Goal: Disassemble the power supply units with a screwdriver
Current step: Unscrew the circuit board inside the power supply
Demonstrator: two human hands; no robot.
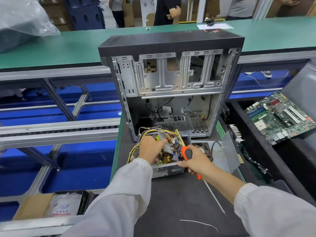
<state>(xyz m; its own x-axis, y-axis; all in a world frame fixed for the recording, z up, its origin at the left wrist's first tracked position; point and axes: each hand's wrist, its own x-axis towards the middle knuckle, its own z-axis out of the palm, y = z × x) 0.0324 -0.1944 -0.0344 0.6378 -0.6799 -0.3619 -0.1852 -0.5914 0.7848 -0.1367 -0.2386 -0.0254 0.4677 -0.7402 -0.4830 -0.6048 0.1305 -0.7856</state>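
Head view shows my left hand (pixel 150 147) reaching down into the opened power supply unit (pixel 164 161), fingers curled among the components on its circuit board (pixel 172 151), though whether they pinch anything I cannot tell. My right hand (pixel 195 161) is wrapped around the orange-and-black screwdriver (pixel 188 153), its shaft pointing back toward me, while the thumb presses the unit's near metal wall. That unit sits on the dark mat (pixel 179 194) just in front of the gutted computer case (pixel 171 86). Its removed cover (pixel 224 154) lies to the case's near right; a motherboard (pixel 280 117) rests farther right of the case. I judge the board stiff but fragile, the yellow wire bundle (pixel 136 146) floppy, and the perforated housing rigid with sharp edges. Gripping the board's bare edges seems best.
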